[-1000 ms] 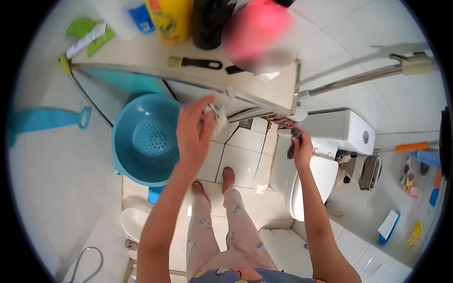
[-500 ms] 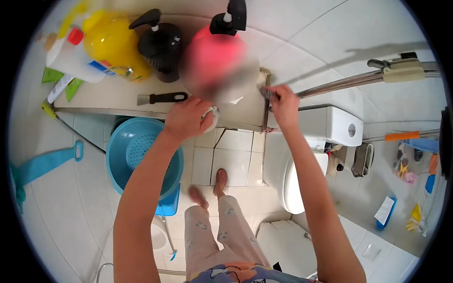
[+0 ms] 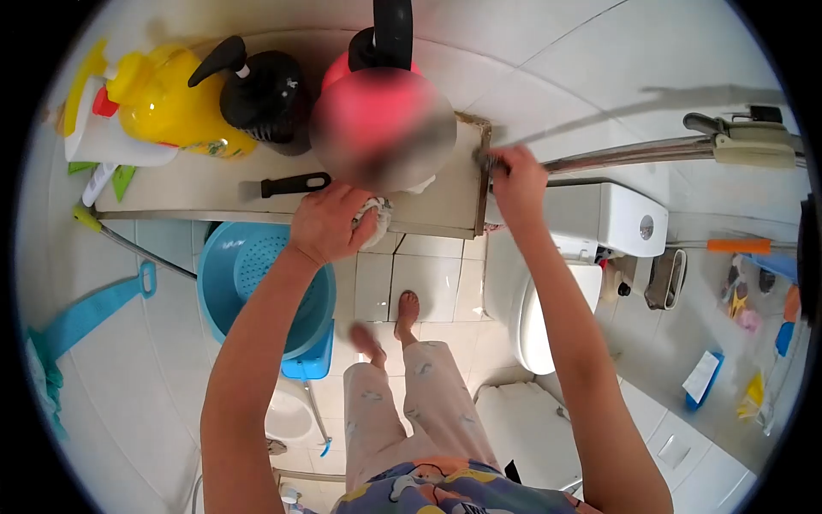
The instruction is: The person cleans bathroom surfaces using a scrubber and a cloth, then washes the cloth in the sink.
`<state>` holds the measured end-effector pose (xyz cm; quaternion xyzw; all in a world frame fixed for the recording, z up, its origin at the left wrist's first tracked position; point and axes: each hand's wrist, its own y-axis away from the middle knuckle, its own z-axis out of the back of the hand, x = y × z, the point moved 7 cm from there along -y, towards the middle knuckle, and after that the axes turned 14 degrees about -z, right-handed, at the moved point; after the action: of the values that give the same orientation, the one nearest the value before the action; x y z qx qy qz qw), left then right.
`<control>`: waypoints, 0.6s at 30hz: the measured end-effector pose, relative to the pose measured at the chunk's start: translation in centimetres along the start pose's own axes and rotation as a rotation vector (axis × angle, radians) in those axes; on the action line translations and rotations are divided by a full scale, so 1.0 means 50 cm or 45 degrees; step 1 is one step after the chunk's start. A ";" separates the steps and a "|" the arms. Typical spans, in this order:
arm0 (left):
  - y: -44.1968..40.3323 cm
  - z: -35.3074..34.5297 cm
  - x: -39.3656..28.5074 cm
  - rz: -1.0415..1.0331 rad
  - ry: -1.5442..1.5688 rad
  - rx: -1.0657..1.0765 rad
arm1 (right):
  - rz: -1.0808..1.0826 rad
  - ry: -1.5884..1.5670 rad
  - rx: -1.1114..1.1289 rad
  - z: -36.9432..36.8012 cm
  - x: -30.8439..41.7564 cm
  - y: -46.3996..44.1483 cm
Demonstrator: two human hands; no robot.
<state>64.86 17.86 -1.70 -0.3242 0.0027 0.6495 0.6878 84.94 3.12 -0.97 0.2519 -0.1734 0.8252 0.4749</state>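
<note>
My left hand (image 3: 330, 221) is closed around a crumpled whitish cloth (image 3: 373, 224) at the front edge of the shelf (image 3: 184, 193). Just behind it lies a scraper with a black handle (image 3: 295, 185), its short blade pointing left. At the shelf's right end, my right hand (image 3: 518, 178) pinches a small dark grey thing (image 3: 486, 159) against the rim; its kind is too blurred to make out. Between and behind the hands stands a pink pump bottle (image 3: 377, 94), its lower part covered by a round blur.
A black pump bottle (image 3: 267, 103) and a yellow bottle (image 3: 175, 103) line the back left. Under the shelf sits a blue basin (image 3: 218, 295) with a colander inside. A toilet (image 3: 535, 330) is at right, below a metal bar (image 3: 629, 158).
The view has shifted a little, so the shelf bottles appear farther left. My right hand stays at the shelf's right end, with a slight wrist shift; my left hand keeps the cloth.
</note>
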 end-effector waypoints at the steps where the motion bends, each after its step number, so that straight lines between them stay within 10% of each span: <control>1: -0.002 0.001 0.001 -0.003 0.014 -0.014 | 0.013 0.021 0.003 0.003 0.000 0.010; 11: 0.009 -0.016 0.015 0.003 0.026 -0.032 | 0.079 0.196 0.033 0.004 0.008 0.040; 15: 0.005 -0.011 0.013 0.037 0.048 -0.006 | -0.721 -0.624 0.293 0.008 -0.093 0.082; 18: 0.002 -0.012 0.013 0.022 0.044 -0.026 | -0.626 -0.444 0.062 -0.003 -0.098 0.066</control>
<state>65.12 18.15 -2.50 -0.3424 0.0107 0.6498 0.6785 84.12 -1.83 -4.08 0.4356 -0.1663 0.6336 0.6174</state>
